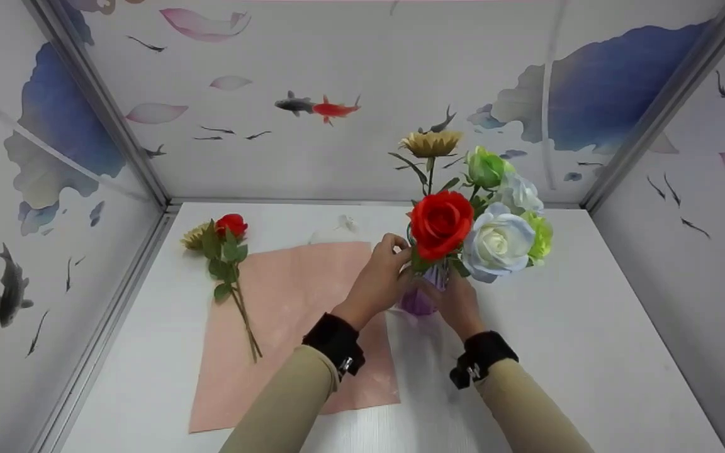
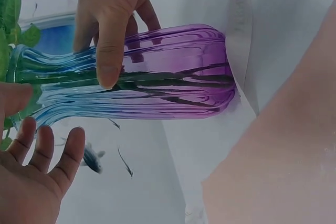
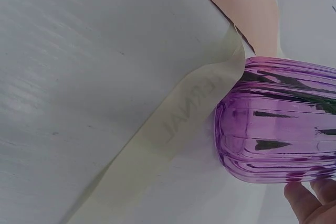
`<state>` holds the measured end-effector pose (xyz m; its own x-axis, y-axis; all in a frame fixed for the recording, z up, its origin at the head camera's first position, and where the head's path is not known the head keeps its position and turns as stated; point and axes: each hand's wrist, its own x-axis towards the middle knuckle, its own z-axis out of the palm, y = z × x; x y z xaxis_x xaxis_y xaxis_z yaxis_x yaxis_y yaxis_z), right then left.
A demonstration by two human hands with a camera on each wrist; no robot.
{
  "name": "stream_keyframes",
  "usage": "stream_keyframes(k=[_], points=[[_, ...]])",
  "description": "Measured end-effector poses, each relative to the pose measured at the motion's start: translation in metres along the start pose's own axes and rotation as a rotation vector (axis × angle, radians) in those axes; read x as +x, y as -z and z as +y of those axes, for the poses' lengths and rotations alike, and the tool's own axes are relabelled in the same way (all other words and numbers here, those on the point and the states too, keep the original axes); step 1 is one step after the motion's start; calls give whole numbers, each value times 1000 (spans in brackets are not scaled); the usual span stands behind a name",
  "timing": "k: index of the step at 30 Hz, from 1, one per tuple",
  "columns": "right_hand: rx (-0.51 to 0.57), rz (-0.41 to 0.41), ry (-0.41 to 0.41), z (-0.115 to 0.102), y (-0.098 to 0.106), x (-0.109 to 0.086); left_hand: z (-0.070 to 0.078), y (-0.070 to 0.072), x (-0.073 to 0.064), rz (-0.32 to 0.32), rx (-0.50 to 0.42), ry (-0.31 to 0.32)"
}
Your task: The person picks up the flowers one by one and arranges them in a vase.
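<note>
A ribbed glass vase (image 2: 173, 98), blue at the neck and purple at the base, holds artificial flowers, with stems visible through the glass. My right hand (image 2: 113, 19) grips its body, thumb across the front and fingers behind. At the neck, my left hand (image 2: 39, 177) has thumb and forefinger on the glass while its other fingers spread away. Above both hands in the head view are a red rose (image 1: 441, 224), a pale blue-white rose (image 1: 498, 242), green blooms (image 1: 487, 167) and a tan sunflower-like bloom (image 1: 430, 144). Leaves partly hide the rim.
Left of the hands, a pink sheet (image 1: 299, 314) lies on the white table (image 1: 557, 352). Another red rose (image 1: 231, 224) and tan bloom (image 1: 194, 238) rest with stems across it. A cream printed ribbon (image 3: 163, 129) runs by the vase base. Patterned walls (image 1: 362, 157) enclose the table.
</note>
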<state>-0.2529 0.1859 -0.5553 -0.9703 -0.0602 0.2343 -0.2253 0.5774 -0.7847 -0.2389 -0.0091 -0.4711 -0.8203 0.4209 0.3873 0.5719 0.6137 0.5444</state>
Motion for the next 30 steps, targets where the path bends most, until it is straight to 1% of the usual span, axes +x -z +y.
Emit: stream_keyframes(k=[4, 8, 11, 14, 17, 20, 26, 30], points=[[8, 26, 33, 2, -1, 1, -2, 1, -4, 18, -6, -14], [13, 68, 77, 4, -3, 2, -4, 1, -8, 43, 2, -14], [14, 78, 64, 5, -4, 3, -7, 1, -10, 61, 6, -20], [21, 69, 36, 5, -4, 2, -11, 1, -13, 74, 4, -34], [28, 59, 20, 4, -4, 2, -16, 1, -16, 81, 4, -34], [27, 53, 13, 3, -3, 2, -22, 2, -21, 74, 8, -15], [21, 57, 25, 3, -2, 3, -36, 7, -30, 49, 44, 61], [21, 66, 31, 2, -2, 3, -45, 11, -36, 46, 66, 97]])
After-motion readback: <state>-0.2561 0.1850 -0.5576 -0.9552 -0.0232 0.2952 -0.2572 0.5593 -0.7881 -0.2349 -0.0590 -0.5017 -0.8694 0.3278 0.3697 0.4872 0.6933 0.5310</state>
